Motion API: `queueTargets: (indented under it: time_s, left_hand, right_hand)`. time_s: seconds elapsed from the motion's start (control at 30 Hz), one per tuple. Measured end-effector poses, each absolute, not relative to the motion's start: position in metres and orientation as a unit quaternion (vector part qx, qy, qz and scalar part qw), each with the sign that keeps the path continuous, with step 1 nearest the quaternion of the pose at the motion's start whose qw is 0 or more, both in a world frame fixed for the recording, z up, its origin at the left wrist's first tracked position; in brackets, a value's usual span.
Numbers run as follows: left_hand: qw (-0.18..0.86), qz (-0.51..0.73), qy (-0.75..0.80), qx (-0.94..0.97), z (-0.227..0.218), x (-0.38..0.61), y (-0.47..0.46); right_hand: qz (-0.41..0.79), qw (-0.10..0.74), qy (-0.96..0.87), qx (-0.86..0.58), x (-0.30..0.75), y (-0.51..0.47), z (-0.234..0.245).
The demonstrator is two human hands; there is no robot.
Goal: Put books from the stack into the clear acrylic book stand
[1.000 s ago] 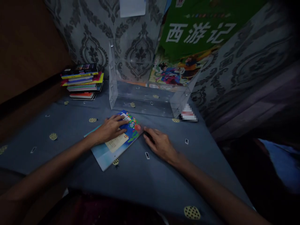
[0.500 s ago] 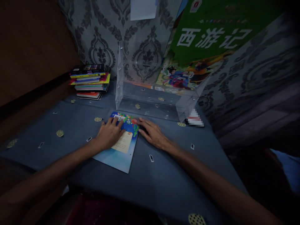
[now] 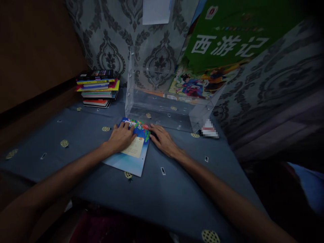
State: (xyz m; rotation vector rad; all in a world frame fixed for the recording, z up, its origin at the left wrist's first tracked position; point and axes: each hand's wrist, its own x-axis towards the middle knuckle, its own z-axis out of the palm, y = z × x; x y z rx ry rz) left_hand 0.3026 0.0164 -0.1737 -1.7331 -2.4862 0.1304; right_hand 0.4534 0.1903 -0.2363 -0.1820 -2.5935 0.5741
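Observation:
A thin blue book [image 3: 131,163] with a cream text panel lies flat on the table in front of me. Across its upper left part rests my left hand [image 3: 122,136], fingers stretched out over the cover. My right hand [image 3: 164,140] is at the book's upper right edge, its fingertips touching the side and its fingers extended. Just beyond the book stands a clear acrylic rack [image 3: 162,116] with tiers.
A stack of books [image 3: 97,89] stands at the back left. Behind the rack, a large green book or poster [image 3: 222,44] leans near the patterned wall. A blurred white and red item [image 3: 209,130] sits right of the rack. Patterned grey-blue cloth [image 3: 83,152] covers the table.
The blue book has slid a little away from me, toward the rack, with my left hand on it. My right hand stays at its edge, and the view has tilted slightly.

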Motion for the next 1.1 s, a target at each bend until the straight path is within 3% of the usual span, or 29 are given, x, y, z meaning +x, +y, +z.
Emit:
queueTargets:
  time_s: [0.17,0.47,1.1]
  left_hand:
    - [0.064,-0.003,-0.786,-0.615,-0.182,0.294,0.02]
    - [-0.015,-0.09,-0.696,-0.712,-0.196,0.279,0.064]
    - [-0.005,-0.058,-0.689,-0.723,-0.19,0.29,0.074]
  right_hand:
    - [0.211,0.232,-0.944,-0.103,0.452,0.188,-0.229]
    - [0.274,0.226,-0.925,-0.132,0.454,0.198,-0.229]
    - [0.245,0.228,-0.934,-0.123,0.455,0.201,-0.235]
